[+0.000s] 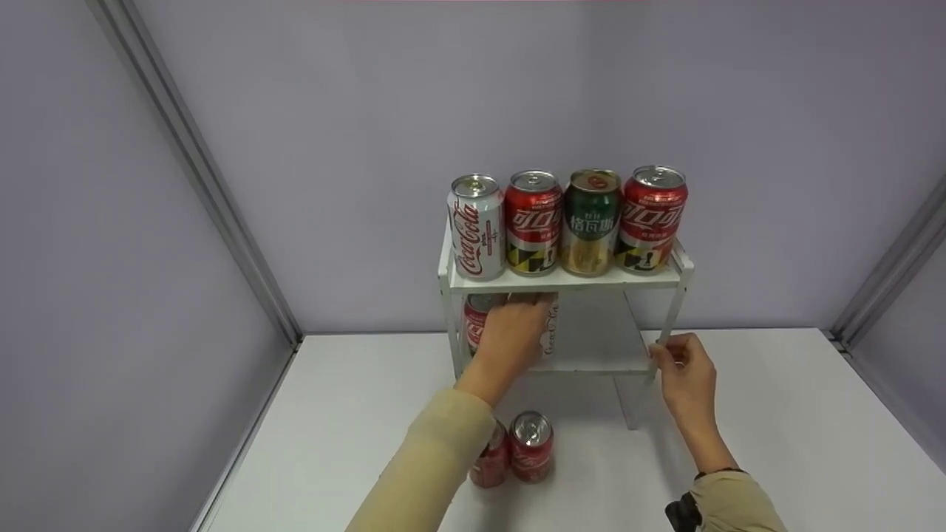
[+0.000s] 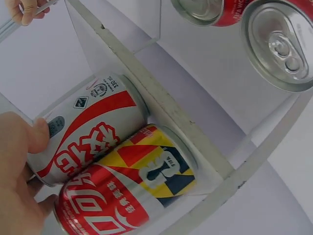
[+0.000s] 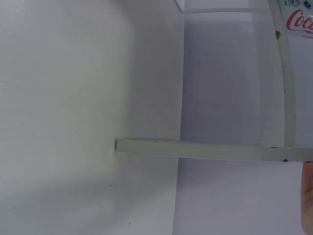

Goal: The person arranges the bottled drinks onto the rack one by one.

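In the head view my left hand [image 1: 511, 332] reaches between the two tiers of a white rack [image 1: 569, 282]. It grips a white Coca-Cola can [image 2: 90, 132] standing on the lower shelf, with thumb on one side and fingertips on the other in the left wrist view. Right beside that can stands a red can [image 2: 115, 200] with a yellow and black pattern. My right hand [image 1: 687, 377] pinches the rack's front right leg [image 1: 669, 321]. Only a small part of this hand shows at the edge of the right wrist view.
On the top shelf a white can [image 1: 477, 236], two red cans and a green-gold can [image 1: 590, 229] stand in a row. Two red cans, one of them the nearer-right can [image 1: 532, 451], stand on the white table [image 1: 355, 414] before the rack. Grey walls [image 1: 369, 148] enclose the table.
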`<state>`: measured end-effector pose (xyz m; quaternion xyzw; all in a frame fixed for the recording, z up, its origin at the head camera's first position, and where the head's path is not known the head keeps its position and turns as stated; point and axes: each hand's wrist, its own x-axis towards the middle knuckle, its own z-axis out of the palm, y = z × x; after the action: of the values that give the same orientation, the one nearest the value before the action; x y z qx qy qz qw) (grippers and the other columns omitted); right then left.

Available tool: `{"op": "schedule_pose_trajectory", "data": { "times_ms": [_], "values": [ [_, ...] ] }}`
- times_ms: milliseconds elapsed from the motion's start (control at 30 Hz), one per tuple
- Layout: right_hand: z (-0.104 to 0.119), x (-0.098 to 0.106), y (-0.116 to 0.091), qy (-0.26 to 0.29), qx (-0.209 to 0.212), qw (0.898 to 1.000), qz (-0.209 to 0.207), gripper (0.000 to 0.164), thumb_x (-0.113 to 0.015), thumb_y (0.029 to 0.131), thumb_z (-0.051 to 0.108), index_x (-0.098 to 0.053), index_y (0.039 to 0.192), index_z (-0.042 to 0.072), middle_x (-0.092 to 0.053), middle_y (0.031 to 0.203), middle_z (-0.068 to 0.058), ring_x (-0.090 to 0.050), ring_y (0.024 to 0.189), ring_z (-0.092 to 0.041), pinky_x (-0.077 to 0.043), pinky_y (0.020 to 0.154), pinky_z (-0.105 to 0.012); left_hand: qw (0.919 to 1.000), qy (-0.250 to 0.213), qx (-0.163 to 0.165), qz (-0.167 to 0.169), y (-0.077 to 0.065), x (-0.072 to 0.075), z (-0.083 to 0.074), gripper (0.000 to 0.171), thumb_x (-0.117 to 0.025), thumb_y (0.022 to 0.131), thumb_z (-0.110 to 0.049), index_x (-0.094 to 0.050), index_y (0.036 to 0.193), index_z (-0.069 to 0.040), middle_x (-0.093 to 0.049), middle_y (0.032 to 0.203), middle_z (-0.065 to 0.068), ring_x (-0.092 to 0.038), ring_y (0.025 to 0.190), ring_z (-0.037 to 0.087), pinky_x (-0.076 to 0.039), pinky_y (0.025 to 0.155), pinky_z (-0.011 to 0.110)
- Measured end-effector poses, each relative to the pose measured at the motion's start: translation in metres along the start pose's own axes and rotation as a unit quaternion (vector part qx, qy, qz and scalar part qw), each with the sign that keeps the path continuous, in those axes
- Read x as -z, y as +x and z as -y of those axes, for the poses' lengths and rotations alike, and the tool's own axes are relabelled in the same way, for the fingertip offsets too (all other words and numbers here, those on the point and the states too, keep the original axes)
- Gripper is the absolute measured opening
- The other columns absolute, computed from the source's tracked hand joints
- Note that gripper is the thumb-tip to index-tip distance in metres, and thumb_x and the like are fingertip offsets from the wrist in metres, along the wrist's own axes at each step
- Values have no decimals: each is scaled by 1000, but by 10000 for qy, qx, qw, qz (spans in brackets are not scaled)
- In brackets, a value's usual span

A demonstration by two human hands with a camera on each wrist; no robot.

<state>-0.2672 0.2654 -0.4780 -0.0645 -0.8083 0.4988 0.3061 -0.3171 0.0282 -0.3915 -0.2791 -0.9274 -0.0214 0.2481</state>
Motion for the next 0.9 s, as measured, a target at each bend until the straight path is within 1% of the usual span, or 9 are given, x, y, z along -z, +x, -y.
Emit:
{"op": "schedule_pose_trajectory", "data": {
  "times_ms": [133,267,400,467,533,667,733,833,900],
  "values": [
    [0,0,0,-52,10,10000,-6,16,-62,90,15,-55,96,3,-61,89,-6,-56,80,-6,-44,68,-13,10000,9,-75,14,-2,-3,2,54,-72,73,-8,-53,123,-18,-63,98,-1,-59,84,16,-51,65,31],
    [0,1,-1,-192,-35,9998,31,18,-62,90,19,-55,97,4,-61,89,-5,-55,80,-6,-43,68,-15,9997,232,-8,39,-5,-5,-3,57,-74,70,-16,-52,122,-16,-62,100,1,-59,87,18,-50,69,33],
    [-2,1,-1,-200,7,9998,-12,19,-62,90,20,-55,97,4,-61,88,-5,-55,79,-6,-42,69,-16,9982,523,51,-286,-6,-8,-12,46,-71,71,-22,-57,114,-12,-62,94,2,-59,87,20,-48,76,35],
    [-2,1,0,-154,58,9998,-59,18,-63,89,18,-55,96,3,-61,87,-5,-55,78,-6,-42,69,-15,9964,686,82,-500,-6,-11,-16,37,-68,73,-22,-59,107,-11,-62,91,2,-58,87,21,-47,79,35],
    [-3,1,0,-153,92,9998,-80,18,-63,89,18,-55,96,3,-61,87,-5,-55,77,-6,-42,68,-15,9945,808,163,-641,-6,-13,-18,33,-68,73,-22,-60,103,-12,-62,91,2,-57,88,21,-46,82,36],
    [-2,1,0,-178,72,9998,-91,18,-64,89,17,-56,95,3,-61,88,-5,-55,78,-5,-42,69,-15,9914,1014,205,-797,-5,-16,-20,41,-71,73,-21,-60,111,-11,-62,103,4,-56,98,22,-44,89,37],
    [-2,1,1,-162,45,9998,-83,17,-63,89,17,-56,96,4,-61,89,-4,-55,79,-5,-42,69,-15,9901,1047,184,-918,-5,-17,-20,46,-72,73,-20,-59,116,-10,-62,107,4,-56,101,22,-43,91,36],
    [-1,1,1,-124,26,9999,-68,17,-63,89,17,-56,96,4,-61,89,-5,-55,79,-6,-43,69,-15,9877,1061,143,-1140,-4,-19,-19,45,-73,72,-19,-61,114,-9,-62,107,4,-57,100,22,-44,89,35],
    [-1,0,0,-137,16,9999,-57,17,-63,89,18,-56,96,4,-61,89,-4,-55,79,-6,-43,68,-14,9854,1090,104,-1302,-4,-20,-19,40,-71,74,-19,-61,112,-10,-63,103,3,-58,97,20,-44,88,34]
  ]
}}
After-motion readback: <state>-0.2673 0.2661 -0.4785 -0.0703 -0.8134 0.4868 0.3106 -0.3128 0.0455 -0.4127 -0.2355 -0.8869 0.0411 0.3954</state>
